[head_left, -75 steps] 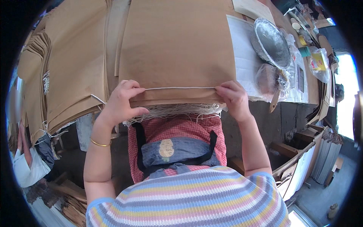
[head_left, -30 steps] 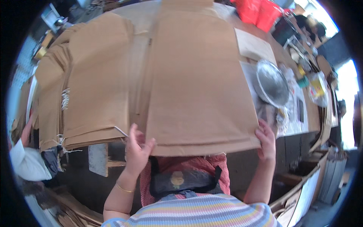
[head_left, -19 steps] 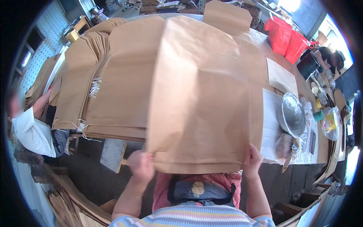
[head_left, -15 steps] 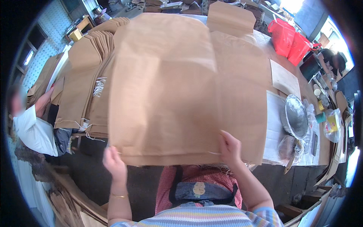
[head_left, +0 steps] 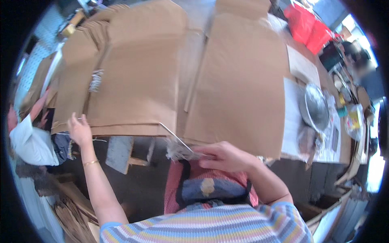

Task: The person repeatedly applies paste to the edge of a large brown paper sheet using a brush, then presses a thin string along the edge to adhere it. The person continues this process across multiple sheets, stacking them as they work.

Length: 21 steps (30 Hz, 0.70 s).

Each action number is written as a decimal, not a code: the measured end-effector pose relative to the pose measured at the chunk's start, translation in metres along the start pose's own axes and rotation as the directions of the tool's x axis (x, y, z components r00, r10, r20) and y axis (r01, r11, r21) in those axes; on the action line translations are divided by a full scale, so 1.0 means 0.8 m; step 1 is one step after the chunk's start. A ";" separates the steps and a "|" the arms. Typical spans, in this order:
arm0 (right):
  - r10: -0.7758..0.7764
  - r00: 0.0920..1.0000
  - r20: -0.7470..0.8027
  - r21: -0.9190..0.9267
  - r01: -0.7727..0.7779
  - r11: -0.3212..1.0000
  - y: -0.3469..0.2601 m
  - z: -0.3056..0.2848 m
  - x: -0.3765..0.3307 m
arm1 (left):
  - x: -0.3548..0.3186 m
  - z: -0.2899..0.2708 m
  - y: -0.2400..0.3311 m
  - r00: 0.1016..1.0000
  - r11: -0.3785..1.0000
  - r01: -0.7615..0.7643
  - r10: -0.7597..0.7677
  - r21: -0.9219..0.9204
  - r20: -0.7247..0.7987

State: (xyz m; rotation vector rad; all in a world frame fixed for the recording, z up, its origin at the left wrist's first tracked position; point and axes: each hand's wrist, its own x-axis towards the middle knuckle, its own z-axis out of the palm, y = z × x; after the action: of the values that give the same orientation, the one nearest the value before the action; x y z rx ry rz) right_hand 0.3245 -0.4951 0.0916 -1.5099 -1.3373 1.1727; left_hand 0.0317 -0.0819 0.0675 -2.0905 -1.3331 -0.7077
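The pale twine bundle (head_left: 180, 150) sat at the near edge of the table (head_left: 194, 48), just below the front edge of the right-hand stack of brown paper sacks (head_left: 239, 85). It looked frayed and fluffy, a loose tuft with a taut strand or thin rod (head_left: 172, 133) running up and left from it toward the corner of the left-hand stack (head_left: 133, 81); I could not tell which it was. My right hand (head_left: 225, 156) lay closed lightly around that tuft, fingers curled and pinching it. My left hand (head_left: 80, 130) was well apart from it, out at the near left corner of the left stack, fingers partly curled against the sheet edges; I could not tell whether it gripped anything.

As I judged it, the risk was the twine pulling free or snagging: the tuft was loosely held, and a tug along the strand could drag the top sheet of the left stack off its pile, since only the left hand steadied that corner. The sacks were large, flat and limp, so they would likely slide and buckle rather than lift cleanly.

Further out, a round metal bowl (head_left: 315, 107) rested on white paper (head_left: 291, 117) at the right end of the table, red containers (head_left: 308, 26) stood beyond, and another person's white sleeve (head_left: 30, 139) showed at the far left.
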 end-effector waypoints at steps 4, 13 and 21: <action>0.059 0.766 -0.640 -0.262 -0.290 0.920 0.013 -0.064 -0.191 | -0.070 -0.132 0.135 0.935 0.681 -0.299 0.348 -0.668 -0.064; -0.048 0.577 -0.815 -0.574 -0.795 0.196 0.083 -0.123 -0.387 | -0.188 -0.217 0.398 0.383 0.029 -0.598 0.888 -0.801 -0.254; -0.062 -0.150 -0.987 0.027 -0.527 0.849 0.079 -0.254 -0.353 | -0.193 -0.198 0.410 0.388 -0.027 -0.546 0.877 -0.838 -0.281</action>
State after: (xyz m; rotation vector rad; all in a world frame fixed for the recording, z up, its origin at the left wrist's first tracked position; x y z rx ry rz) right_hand 0.5322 -0.7796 0.1232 -2.2158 -0.0471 -0.4560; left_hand 0.2558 -0.4041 0.0174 -3.3394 0.5339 -0.4865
